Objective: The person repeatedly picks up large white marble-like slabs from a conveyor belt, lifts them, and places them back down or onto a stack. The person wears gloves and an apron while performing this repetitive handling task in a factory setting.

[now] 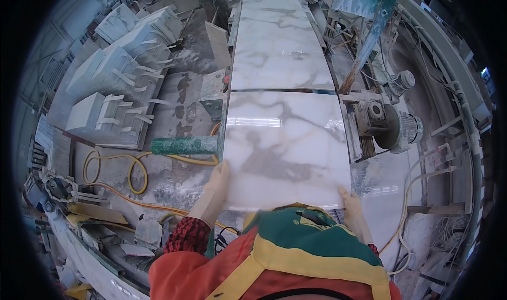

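Observation:
A polished white stone slab with grey-brown veins lies flat in front of me, its near edge close to my apron. My left hand holds its left edge near the front corner, with the fingers partly hidden by the edge. At the opposite front corner my right hand grips the right edge, its fingertips showing on the rim. Beyond a narrow dark gap, a second veined slab lies in line with the first.
Strapped stacks of white slabs stand on the left. A green roller juts out beside the line, above a yellow hose. Motors sit close on the right. A rusty blue post rises beside the far slab.

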`<state>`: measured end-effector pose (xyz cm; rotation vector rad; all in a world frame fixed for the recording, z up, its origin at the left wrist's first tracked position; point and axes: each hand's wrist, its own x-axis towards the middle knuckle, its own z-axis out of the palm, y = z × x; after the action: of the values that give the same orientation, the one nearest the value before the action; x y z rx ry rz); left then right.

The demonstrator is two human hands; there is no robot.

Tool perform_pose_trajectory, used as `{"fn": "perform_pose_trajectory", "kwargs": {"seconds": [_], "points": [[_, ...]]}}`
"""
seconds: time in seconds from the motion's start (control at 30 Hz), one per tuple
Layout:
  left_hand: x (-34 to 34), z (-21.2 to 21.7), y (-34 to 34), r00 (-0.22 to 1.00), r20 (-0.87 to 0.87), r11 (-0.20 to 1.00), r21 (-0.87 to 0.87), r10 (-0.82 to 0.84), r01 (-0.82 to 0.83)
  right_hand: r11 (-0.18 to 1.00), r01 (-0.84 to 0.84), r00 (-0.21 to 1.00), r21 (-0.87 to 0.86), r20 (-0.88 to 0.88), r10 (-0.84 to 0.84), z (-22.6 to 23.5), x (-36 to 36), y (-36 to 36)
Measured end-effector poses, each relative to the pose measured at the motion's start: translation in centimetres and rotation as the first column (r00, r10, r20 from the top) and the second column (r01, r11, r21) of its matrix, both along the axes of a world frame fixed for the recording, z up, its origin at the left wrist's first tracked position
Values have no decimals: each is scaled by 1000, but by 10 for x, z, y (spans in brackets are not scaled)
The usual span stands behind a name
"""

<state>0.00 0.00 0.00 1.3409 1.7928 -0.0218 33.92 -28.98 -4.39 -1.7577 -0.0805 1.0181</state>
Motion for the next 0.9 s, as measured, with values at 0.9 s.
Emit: {"fn": "perform_pose_trajectory", "kwargs": {"seconds": [0.9], "points": [[23,3,21,991,72,993,-29,117,-115,998,48,999,-32,23,-48,-20,28,38]]}}
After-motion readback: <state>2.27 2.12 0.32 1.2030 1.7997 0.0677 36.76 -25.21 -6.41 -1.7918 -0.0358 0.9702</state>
